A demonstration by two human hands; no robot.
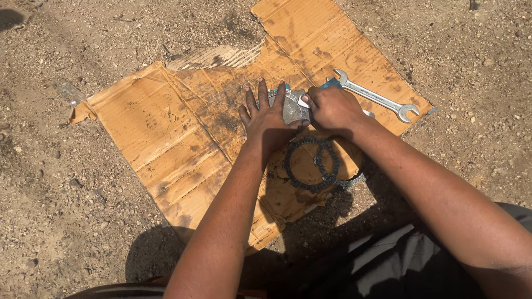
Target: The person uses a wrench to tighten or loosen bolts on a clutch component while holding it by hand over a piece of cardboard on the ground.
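Observation:
My left hand point(269, 115) lies flat, fingers spread, on a round grey metal part point(291, 109) resting on a sheet of brown cardboard point(166, 127). My right hand point(332, 106) is closed around a silvery tool point(303, 102) whose tip touches the metal part's right edge. The part is mostly hidden under both hands. Just below my hands lie two dark toothed ring plates point(311, 164), overlapping each other on the cardboard.
A double-ended open spanner point(377, 96) lies on the cardboard right of my right hand. A bit of blue material point(332, 83) shows behind the hand. Sandy, stony ground point(66, 210) surrounds the cardboard. The cardboard's top edge is torn point(221, 55).

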